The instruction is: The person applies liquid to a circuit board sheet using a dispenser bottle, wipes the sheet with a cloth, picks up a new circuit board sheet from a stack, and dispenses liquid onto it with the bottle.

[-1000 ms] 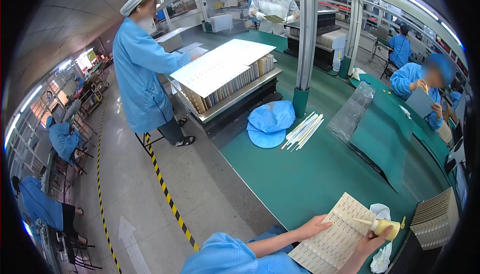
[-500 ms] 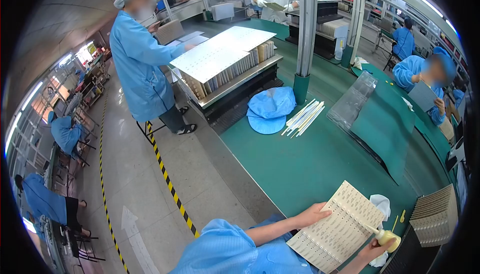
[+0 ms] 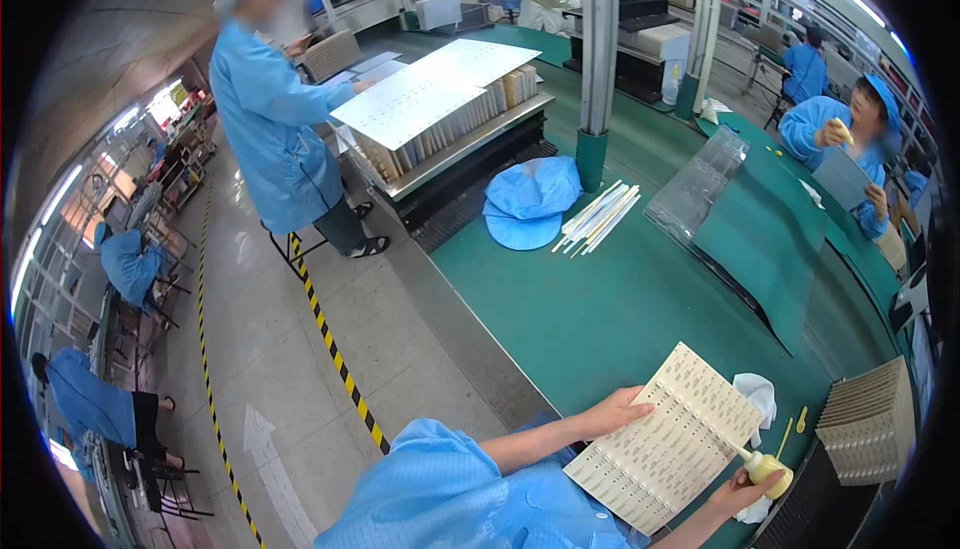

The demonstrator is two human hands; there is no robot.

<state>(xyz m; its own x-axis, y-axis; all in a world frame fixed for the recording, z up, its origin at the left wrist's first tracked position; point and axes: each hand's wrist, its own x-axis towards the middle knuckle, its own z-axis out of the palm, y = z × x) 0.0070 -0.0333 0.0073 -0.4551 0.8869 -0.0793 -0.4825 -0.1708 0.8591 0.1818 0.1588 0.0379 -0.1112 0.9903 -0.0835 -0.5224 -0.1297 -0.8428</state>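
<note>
Compared with the earlier frame, the nozzle (image 3: 744, 453) of your yellow bottle (image 3: 768, 473) has shifted from over the face of the sheet (image 3: 665, 439) to its right edge, and the person across the way (image 3: 845, 134) has lifted their head.

In the head view, your left hand (image 3: 612, 414) has its grip narrowed on the upper left edge of the printed sheet, which tilts in front of you at the near side of the green tabletop (image 3: 590, 319). Your right hand (image 3: 740, 494) has its grip curled round the bottle, close beside the sheet. Whether the nozzle touches the surface, you can't tell from here.

A white cloth (image 3: 756, 399) lies just beyond the sheet, with a small yellow piece (image 3: 801, 420) near it and a row of boards (image 3: 865, 429) to the right.

You seem to be partway through applying something from the bottle, or between spots. Any further dab calls for a steady sheet, a well-aimed nozzle and a light squeeze.
</note>
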